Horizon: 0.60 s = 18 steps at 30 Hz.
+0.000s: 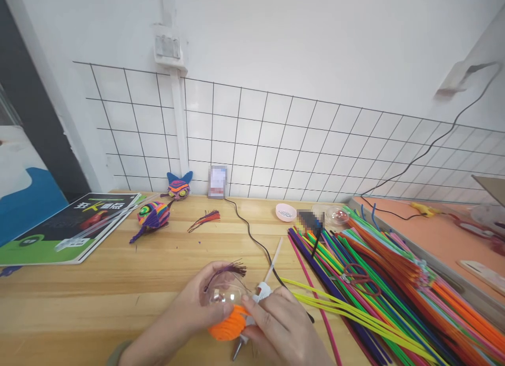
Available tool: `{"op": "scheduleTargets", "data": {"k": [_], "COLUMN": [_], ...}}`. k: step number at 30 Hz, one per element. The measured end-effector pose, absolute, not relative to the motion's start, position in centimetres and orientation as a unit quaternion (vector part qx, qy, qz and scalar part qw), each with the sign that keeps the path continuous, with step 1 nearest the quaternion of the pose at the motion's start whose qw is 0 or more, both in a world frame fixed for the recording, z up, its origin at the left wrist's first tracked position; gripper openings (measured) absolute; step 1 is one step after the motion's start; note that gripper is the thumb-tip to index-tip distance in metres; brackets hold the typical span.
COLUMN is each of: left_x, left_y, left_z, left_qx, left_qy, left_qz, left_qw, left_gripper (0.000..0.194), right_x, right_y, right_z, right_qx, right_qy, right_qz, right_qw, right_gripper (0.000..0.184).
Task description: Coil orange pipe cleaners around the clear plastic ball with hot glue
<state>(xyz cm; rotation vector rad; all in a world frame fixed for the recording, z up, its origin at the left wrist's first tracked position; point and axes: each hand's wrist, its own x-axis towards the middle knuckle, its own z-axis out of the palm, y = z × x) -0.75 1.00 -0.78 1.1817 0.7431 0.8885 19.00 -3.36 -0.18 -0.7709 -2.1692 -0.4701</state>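
Grasped in left grip (201, 306) clear ball (225, 292), in right grip (279, 321) glue gun (263, 291) slanting lower-left, just right of orange pipe-cleaner coil (226, 327).

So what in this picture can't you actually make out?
All in the head view:
- Glue gun: handle hidden by the right hand.
- Clear ball: partly covered by the left hand.
- Upright screen: pixelated, so unreadable.
- Dark item beside the pink dish: also pixelated.
- Bits in that dish: too small to identify.
- Brown flap: cut off by the right edge.
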Motion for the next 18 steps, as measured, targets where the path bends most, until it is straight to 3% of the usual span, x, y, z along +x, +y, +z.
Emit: {"op": "scheduleTargets", "data": {"k": [7,18], "left_x": [-0.92,-0.82], "left_y": [1.02,0.81], "left_z": [-0.79,-0.75], "left_qx": [0.493,0.407], "left_qy": [0.346,0.292], "left_qz": [0.418,0.394], "left_qw": [0.68,0.771], "left_gripper": [0.063,0.057], "right_x": [18.96,19.03], "right_y": [-3.46,-3.64], "right_z": [0.61,0.45], "right_qx": [-0.3,-0.31], "right_qy": [-0.844,-0.842], "right_qz": [-0.165,-0.162], "right_qw": [0.413,0.411], "right_gripper": [0.02,0.025]}}
